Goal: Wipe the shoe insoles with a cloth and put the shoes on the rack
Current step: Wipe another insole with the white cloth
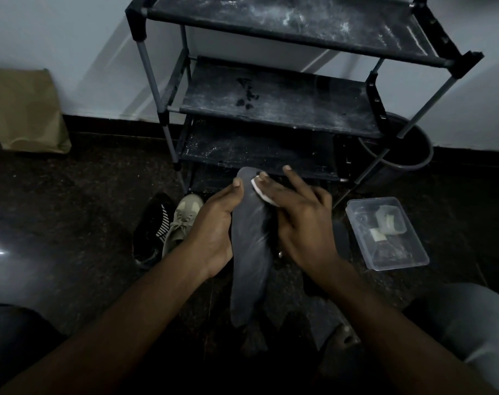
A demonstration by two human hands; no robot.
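Observation:
A long dark grey insole (249,260) is held upright in front of me. My left hand (214,229) grips its left edge, thumb on the toe end. My right hand (302,220) presses a small white cloth (261,192) flat against the upper part of the insole. On the floor to the left lie a black shoe with white stripes (151,226) and an olive lace-up shoe (182,223), side by side. The black shoe rack (274,101) stands right behind, its three dusty shelves bare. Another dark insole (341,238) lies on the floor right of my hand.
A clear plastic box (386,233) with small packets sits on the floor at the right. A dark round bucket (405,155) stands behind the rack's right leg. A brown paper bag (23,112) leans on the wall at the left. My knees frame the bottom corners.

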